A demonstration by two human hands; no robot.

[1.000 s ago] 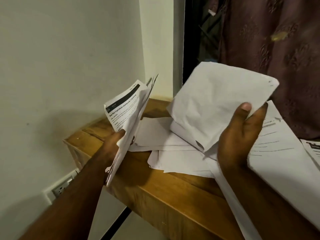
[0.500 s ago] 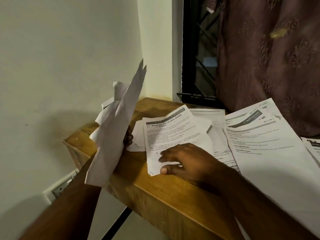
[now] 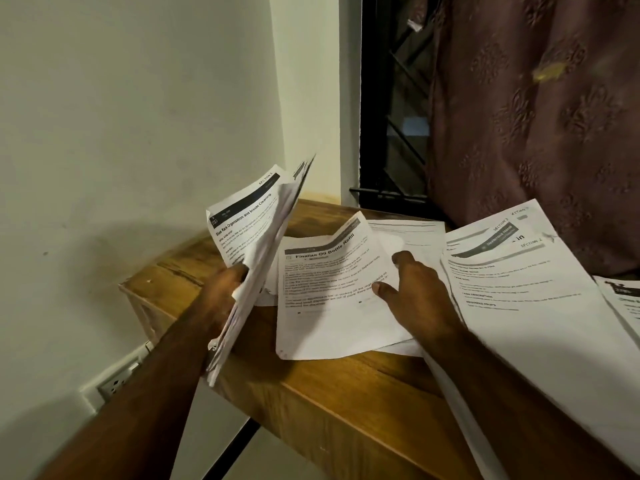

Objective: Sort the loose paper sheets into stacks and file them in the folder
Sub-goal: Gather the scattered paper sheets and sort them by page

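Note:
My left hand [image 3: 221, 299] grips a tilted bundle of printed sheets [image 3: 249, 237] above the left end of the wooden table [image 3: 346, 386]; the top page faces me. A sheet headed "Finalize Oil Bottle Refill" [image 3: 325, 299] lies on the table over other loose sheets [image 3: 405, 233]. My right hand [image 3: 419, 299] rests on that sheet's right part with fingers spread. To the right lies a larger stack of printed pages [image 3: 519, 306], and another page [image 3: 623, 299] shows at the right edge. No folder is in view.
A pale wall stands to the left, with a wall socket [image 3: 116, 381] low down. A dark window grille [image 3: 394, 133] and a maroon patterned curtain [image 3: 536, 133] stand behind the table. The table's front edge drops off toward me.
The bundle in my left hand has swung round so that its printed face shows. My right hand has slid right and further back on the top sheet, its fingers now spread.

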